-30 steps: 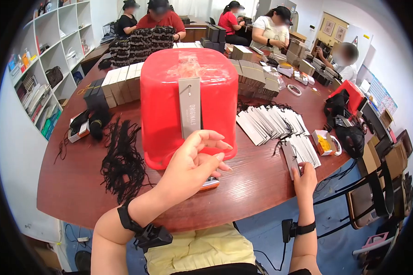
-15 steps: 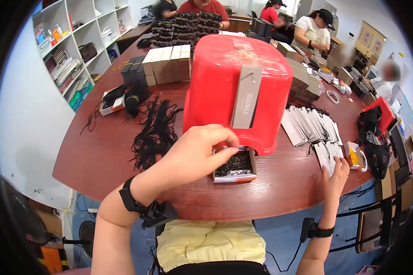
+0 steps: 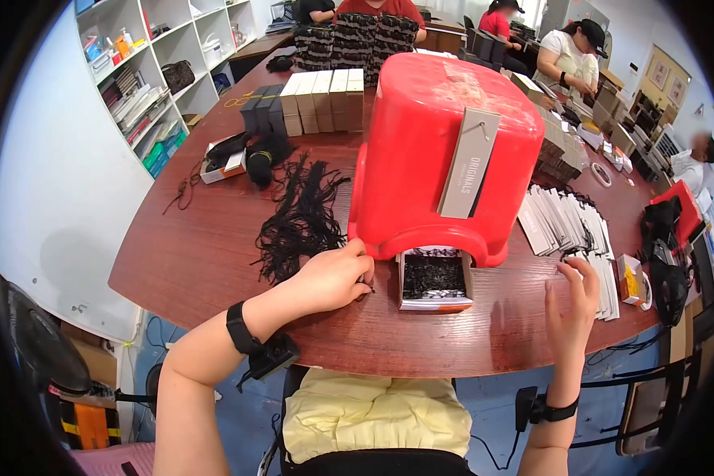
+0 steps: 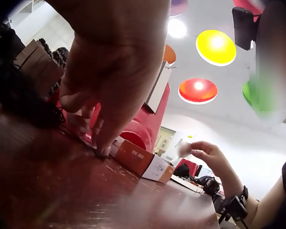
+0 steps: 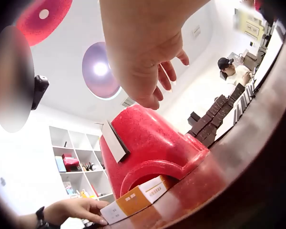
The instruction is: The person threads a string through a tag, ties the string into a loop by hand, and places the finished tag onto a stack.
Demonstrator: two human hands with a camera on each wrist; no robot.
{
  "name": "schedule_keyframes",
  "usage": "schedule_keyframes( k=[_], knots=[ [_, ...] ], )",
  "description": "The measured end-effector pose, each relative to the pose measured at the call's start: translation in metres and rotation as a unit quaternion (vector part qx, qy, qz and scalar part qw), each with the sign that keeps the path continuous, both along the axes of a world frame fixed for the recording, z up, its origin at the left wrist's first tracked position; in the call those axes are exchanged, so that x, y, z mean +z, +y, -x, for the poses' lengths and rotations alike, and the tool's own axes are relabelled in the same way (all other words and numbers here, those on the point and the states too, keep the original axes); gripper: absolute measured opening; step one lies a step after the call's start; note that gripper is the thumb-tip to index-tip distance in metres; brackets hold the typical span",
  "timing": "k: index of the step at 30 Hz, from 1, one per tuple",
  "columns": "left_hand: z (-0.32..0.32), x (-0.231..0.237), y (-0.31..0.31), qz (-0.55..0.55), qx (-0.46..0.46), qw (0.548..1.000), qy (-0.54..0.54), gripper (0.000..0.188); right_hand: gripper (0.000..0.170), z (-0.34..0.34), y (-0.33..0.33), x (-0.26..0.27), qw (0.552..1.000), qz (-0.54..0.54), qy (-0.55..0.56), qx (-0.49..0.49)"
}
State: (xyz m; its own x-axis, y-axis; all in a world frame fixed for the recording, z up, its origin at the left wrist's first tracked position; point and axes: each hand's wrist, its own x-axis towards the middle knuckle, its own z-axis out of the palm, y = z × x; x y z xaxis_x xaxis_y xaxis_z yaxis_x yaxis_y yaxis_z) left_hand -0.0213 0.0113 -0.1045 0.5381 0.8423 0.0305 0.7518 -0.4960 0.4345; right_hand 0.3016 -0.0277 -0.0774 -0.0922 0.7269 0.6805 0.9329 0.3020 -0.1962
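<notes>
My left hand (image 3: pixel 332 279) is low over the table, fingertips down left of a small open box (image 3: pixel 435 305) filled with black cord-like pieces. A tiny dark bit shows by the fingertips; whether they pinch it, I cannot tell. My right hand (image 3: pixel 573 313) hovers left of fanned grey tags (image 3: pixel 563 226), fingers apart and holding nothing; the right wrist view also shows this hand (image 5: pixel 145 62) empty. An upturned red plastic stool (image 3: pixel 420 143) stands over the back of the box, a grey "ORIGINALS" tag (image 3: pixel 470 163) on its side. Black cords (image 3: pixel 301 222) lie left of it.
Stacked grey cards (image 3: pixel 325 99), a box with black thread (image 3: pixel 234 163) and dark bundles (image 3: pixel 357 40) stand further back. A small box with yellow pieces (image 3: pixel 631 282) is at the right, near a tape roll (image 3: pixel 601 174). Several people sit around the table.
The head view has shifted, moving the scene right and then showing the box more fully. My left hand has gone from in front of the stool down to the table. My right hand has left the tags.
</notes>
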Motion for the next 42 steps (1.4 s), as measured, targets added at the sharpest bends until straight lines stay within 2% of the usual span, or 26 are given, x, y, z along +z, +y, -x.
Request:
schedule_keyframes(
  k=[4, 6, 7, 9, 10, 11, 12, 14, 16, 20, 22, 23, 24, 26, 27, 28, 30, 31, 33, 34, 35, 36, 38, 39, 40, 42],
  knots=[
    [0.004, -0.013, 0.004, -0.019, -0.026, 0.999, -0.01, 0.012, 0.027, 0.005, -0.002, 0.001, 0.999, 0.001, 0.002, 0.04],
    [0.005, -0.015, 0.006, -0.032, -0.032, 0.994, -0.096, 0.013, 0.027, 0.007, -0.003, 0.002, 0.999, 0.005, 0.01, 0.051],
    [0.005, -0.012, 0.007, -0.033, -0.032, 0.994, -0.095, 0.013, 0.027, 0.008, -0.004, 0.001, 0.998, 0.008, 0.011, 0.054],
    [0.005, 0.003, 0.007, 0.026, -0.001, 0.98, -0.197, 0.01, 0.027, 0.011, -0.005, 0.002, 0.998, 0.008, 0.013, 0.056],
    [0.003, 0.011, 0.004, 0.025, -0.003, 0.98, -0.197, 0.01, 0.027, 0.013, -0.005, 0.002, 0.998, 0.01, 0.017, 0.064],
    [0.001, 0.021, 0.0, 0.1, 0.03, 0.944, -0.313, 0.008, 0.026, 0.015, -0.006, 0.003, 0.997, 0.012, 0.021, 0.072],
    [-0.001, 0.03, -0.002, 0.174, 0.063, 0.888, -0.422, 0.006, 0.026, 0.016, -0.006, 0.004, 0.997, 0.011, 0.021, 0.071],
    [-0.002, 0.047, -0.006, 0.151, 0.045, 0.869, -0.468, 0.004, 0.025, 0.02, -0.007, 0.004, 0.995, 0.018, 0.033, 0.096],
    [-0.004, 0.069, -0.012, 0.126, 0.057, 0.878, -0.458, 0.013, 0.025, 0.027, -0.006, 0.006, 0.994, 0.015, 0.034, 0.104],
    [0.0, 0.089, -0.013, 0.096, 0.104, 0.895, -0.423, 0.019, 0.024, 0.041, -0.001, 0.011, 0.987, 0.029, 0.034, 0.156],
    [0.005, 0.094, -0.012, 0.043, 0.153, 0.901, -0.405, 0.018, 0.025, 0.048, 0.003, 0.014, 0.979, 0.024, 0.027, 0.202],
    [0.008, 0.099, -0.014, 0.0, 0.157, 0.886, -0.436, 0.012, 0.024, 0.051, 0.005, 0.016, 0.976, 0.018, 0.028, 0.215],
    [0.015, 0.109, -0.017, -0.043, 0.182, 0.893, -0.411, 0.012, 0.024, 0.054, 0.007, 0.015, 0.976, 0.018, 0.028, 0.215],
    [0.025, 0.123, -0.022, -0.174, 0.211, 0.829, -0.487, 0.01, 0.022, 0.059, 0.011, 0.013, 0.969, 0.086, 0.044, 0.227],
    [0.033, 0.131, -0.024, -0.222, 0.2, 0.782, -0.547, 0.011, 0.017, 0.062, 0.015, 0.011, 0.965, 0.113, 0.047, 0.23],
    [0.035, 0.14, -0.027, -0.221, 0.2, 0.782, -0.547, 0.011, 0.017, 0.065, 0.02, 0.009, 0.966, 0.114, 0.046, 0.229],
    [0.036, 0.151, -0.032, -0.341, 0.184, 0.703, -0.596, 0.014, 0.015, 0.071, 0.03, 0.003, 0.955, 0.162, -0.003, 0.25],
    [0.028, 0.148, -0.032, -0.341, 0.184, 0.702, -0.597, 0.014, 0.018, 0.072, 0.037, -0.004, 0.955, 0.152, -0.03, 0.251],
    [-0.009, 0.135, -0.035, -0.177, 0.171, 0.802, -0.545, 0.013, 0.019, 0.077, 0.044, -0.012, 0.953, 0.169, -0.062, 0.245],
    [-0.022, 0.119, -0.029, -0.06, 0.116, 0.825, -0.55, 0.012, 0.021, 0.079, 0.047, -0.016, 0.948, 0.186, -0.094, 0.24],
    [-0.033, 0.098, -0.021, -0.003, 0.092, 0.861, -0.5, 0.013, 0.021, 0.081, 0.05, -0.021, 0.946, 0.19, -0.107, 0.239],
    [-0.047, 0.075, -0.013, 0.039, 0.072, 0.86, -0.504, 0.014, 0.021, 0.084, 0.051, -0.023, 0.946, 0.19, -0.109, 0.239],
    [-0.062, 0.039, -0.001, 0.167, 0.058, 0.826, -0.536, 0.015, 0.016, 0.088, 0.053, -0.025, 0.934, 0.236, -0.144, 0.226],
    [-0.066, 0.027, 0.003, 0.176, 0.067, 0.827, -0.529, 0.015, 0.008, 0.089, 0.055, -0.032, 0.94, 0.206, -0.146, 0.229],
    [-0.069, 0.018, 0.007, 0.186, 0.075, 0.829, -0.523, 0.016, 0.008, 0.089, 0.056, -0.031, 0.94, 0.206, -0.148, 0.227],
    [-0.069, 0.009, 0.009, 0.181, 0.081, 0.818, -0.541, 0.017, 0.005, 0.088, 0.056, -0.029, 0.944, 0.18, -0.062, 0.269]
  ],
)
